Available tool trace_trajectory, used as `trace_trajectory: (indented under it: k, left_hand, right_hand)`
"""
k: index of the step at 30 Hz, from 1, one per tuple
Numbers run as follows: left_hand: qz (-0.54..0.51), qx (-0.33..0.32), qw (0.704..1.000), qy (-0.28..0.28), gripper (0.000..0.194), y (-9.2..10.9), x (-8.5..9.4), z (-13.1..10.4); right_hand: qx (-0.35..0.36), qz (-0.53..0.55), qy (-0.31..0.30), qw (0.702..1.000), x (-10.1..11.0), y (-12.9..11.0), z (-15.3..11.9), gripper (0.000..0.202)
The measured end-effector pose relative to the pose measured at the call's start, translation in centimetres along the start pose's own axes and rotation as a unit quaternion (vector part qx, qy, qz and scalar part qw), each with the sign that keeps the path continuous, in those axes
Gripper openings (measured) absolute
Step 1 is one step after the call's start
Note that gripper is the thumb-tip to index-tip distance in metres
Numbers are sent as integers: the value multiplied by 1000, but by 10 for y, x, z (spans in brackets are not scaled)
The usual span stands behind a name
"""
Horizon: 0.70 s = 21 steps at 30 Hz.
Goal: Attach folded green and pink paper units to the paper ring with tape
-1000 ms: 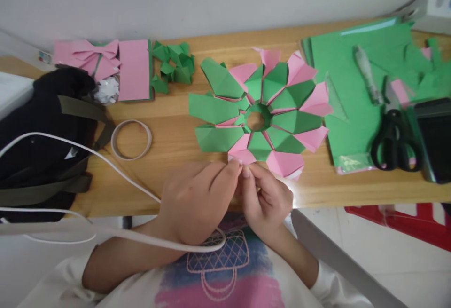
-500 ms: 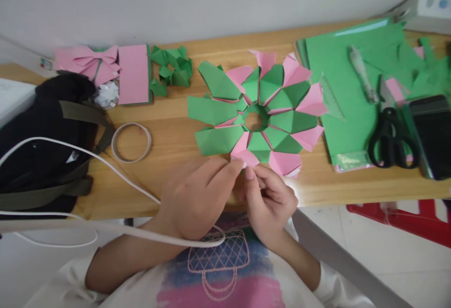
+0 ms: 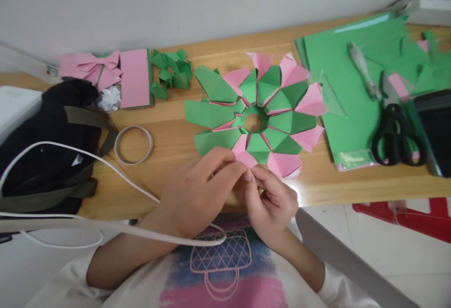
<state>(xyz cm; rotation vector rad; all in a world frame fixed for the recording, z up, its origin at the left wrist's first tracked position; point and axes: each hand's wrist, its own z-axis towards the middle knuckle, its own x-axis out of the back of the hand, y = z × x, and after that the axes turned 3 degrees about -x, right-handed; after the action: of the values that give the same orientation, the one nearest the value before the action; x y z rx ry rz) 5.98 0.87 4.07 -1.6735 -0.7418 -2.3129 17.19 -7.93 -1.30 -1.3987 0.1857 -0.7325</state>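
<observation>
Together, left hand [image 3: 202,195] and right hand [image 3: 270,203] pinch a creased pink petal [image 3: 243,154] of the folded paper ring [image 3: 280,122].

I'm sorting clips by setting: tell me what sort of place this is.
Probably a desk used for papercraft, judging by the paper flower, scissors and green sheets.

Looked like an indoor papercraft spot, desk type; couldn't tell home from office. Had a narrow wooden worktop [image 3: 169,120] against a plain pale wall [image 3: 211,7], with a pale tiled floor [image 3: 405,261] below. Read as papercraft from the green sheets [image 3: 355,129], scissors [image 3: 392,110], set square [image 3: 331,96] and folded pink-and-green paper piece [image 3: 294,122]. Leaned everyday room, given the soft dark bag [image 3: 38,115] at left and black phone-like device [image 3: 437,129] at far right.
</observation>
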Motion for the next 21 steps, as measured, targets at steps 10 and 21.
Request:
trace_trajectory:
  k: [10,21]
  left_hand:
    - [-10,-9,1000,5,18,-4,-2,-4]
    - [-16,-40,997,-62,25,-12,2,5]
  right_hand:
    - [-14,14,0,1000,-1,0,-2,10]
    - [7,-19,-14,1000,1,2,-2,10]
